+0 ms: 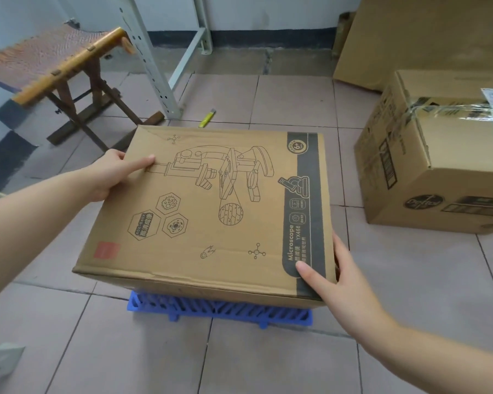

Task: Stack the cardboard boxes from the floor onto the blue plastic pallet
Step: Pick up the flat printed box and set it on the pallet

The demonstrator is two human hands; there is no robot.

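Note:
A cardboard box printed with a microscope drawing (211, 211) fills the middle of the view, over the blue plastic pallet (219, 309), whose front edge shows below it. My left hand (111, 174) grips the box's far left edge, thumb on top. My right hand (339, 277) grips the near right corner, thumb on the dark printed stripe. Whether the box rests on the pallet or hangs just above it I cannot tell. A second, taped cardboard box (439, 155) stands on the tiled floor to the right.
A large cardboard box (424, 32) leans against the back wall at the right. A wooden stool with a woven seat (54, 61) stands at the left, with a grey metal rack post (154, 66) beside it. A yellow utility knife (207, 118) lies on the floor behind the box.

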